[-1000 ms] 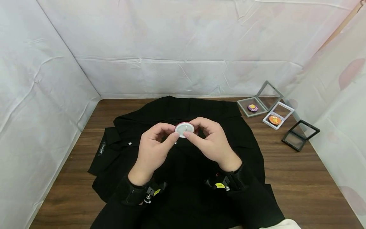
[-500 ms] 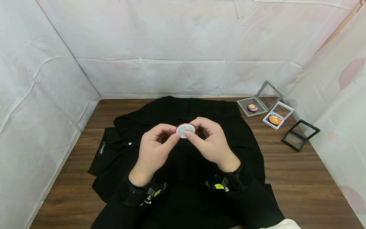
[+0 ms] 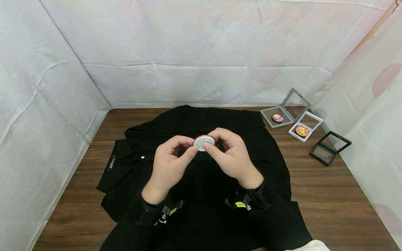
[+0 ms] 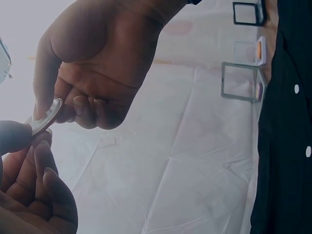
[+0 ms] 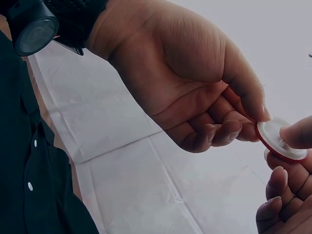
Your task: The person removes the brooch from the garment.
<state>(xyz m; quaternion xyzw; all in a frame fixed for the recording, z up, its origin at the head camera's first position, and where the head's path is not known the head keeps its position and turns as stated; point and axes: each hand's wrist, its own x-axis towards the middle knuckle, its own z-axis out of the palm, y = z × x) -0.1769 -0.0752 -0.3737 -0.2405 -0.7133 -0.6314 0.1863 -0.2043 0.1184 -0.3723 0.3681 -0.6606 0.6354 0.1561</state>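
Observation:
A round pin-back button badge (image 3: 203,143), white back upward and red at its edge, is held above a black shirt (image 3: 201,188) in the head view. My left hand (image 3: 171,162) pinches its left side between thumb and index finger. My right hand (image 3: 232,157) grips its right side, the thumb lying on the white back. In the right wrist view the badge (image 5: 273,131) tilts between both hands' fingertips, its red rim showing below. The left wrist view catches the badge (image 4: 48,117) almost edge-on. Its front face is hidden.
On the wooden table (image 3: 339,205), to the right, stand three open clear-window cases: a grey case (image 3: 265,113) with a purple badge (image 3: 277,118), a white case (image 3: 318,119) with an orange badge (image 3: 302,131), and a black case (image 3: 323,155). White curtains (image 3: 201,83) enclose the back and sides.
Both hands and the badge have shifted very slightly to the right. My right thumb has slid a little further onto the badge's back.

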